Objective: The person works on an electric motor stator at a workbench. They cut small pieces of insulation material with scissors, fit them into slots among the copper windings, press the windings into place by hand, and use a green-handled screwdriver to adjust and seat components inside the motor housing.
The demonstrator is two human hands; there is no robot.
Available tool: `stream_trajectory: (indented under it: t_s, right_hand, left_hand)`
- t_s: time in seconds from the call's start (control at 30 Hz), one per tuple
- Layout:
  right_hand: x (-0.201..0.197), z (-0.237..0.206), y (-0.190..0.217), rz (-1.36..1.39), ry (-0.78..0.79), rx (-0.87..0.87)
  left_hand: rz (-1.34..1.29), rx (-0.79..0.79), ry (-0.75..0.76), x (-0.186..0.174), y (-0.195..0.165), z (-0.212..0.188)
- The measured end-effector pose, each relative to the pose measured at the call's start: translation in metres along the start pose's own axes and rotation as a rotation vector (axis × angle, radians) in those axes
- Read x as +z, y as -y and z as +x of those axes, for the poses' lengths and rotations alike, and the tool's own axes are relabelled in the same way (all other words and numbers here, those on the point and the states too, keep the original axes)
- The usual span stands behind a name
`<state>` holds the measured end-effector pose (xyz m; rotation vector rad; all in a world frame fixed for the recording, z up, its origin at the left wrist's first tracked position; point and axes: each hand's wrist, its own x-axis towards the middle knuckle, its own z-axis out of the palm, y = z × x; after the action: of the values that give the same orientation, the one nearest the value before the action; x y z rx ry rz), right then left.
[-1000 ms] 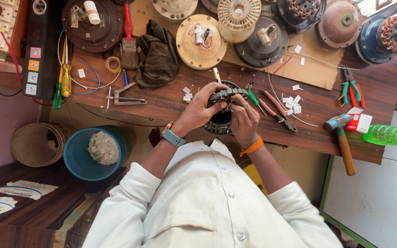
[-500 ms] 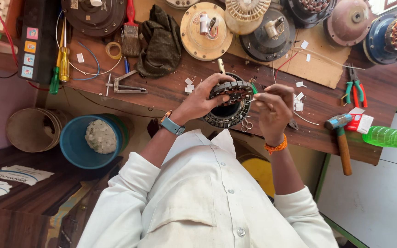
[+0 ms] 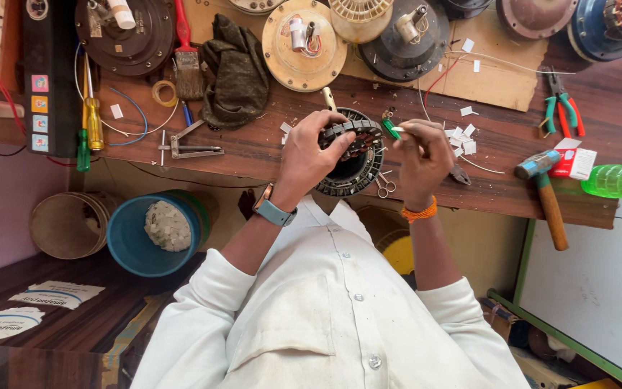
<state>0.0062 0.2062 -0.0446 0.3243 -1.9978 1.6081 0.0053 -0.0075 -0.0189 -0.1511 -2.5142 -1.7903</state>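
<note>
Your left hand (image 3: 309, 150) grips the round black wound motor stator (image 3: 350, 153) at the counter's (image 3: 253, 148) near edge, fingers curled tight over its rim. Your right hand (image 3: 420, 153) sits just beside it, fingers pinched shut on a thin green-handled tool (image 3: 391, 130) (its tip meets the stator's top). Small scissors (image 3: 384, 185) lie at the stator's right; a wooden-handled hammer (image 3: 543, 194) rests well apart, overhanging the near edge.

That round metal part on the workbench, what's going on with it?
A person in a white shirt is working on a ring-shaped motor stator at the bench edge. The left hand grips its rim, while the right hand pinches a small green-tipped piece beside it. Small scissors lie just below.
</note>
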Motion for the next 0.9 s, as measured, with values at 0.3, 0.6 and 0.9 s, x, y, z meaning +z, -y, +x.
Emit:
stream_trajectory:
  t_s: [0.3,0.6,0.9]
  right_hand:
    - [-0.020,-0.031,-0.003,-0.084,-0.045,0.211]
    - [-0.011,-0.043,-0.001,-0.076,0.013,0.204]
    - [-0.009,-0.047,0.004,0.004,0.018,0.250]
  left_hand:
    - [0.012,-0.063,0.108,-0.005,0.001,0.014]
    - [0.031,-0.134,0.112,-0.009,-0.007,0.012]
    - [0.435,-0.106,0.219,-0.003,-0.012,0.024]
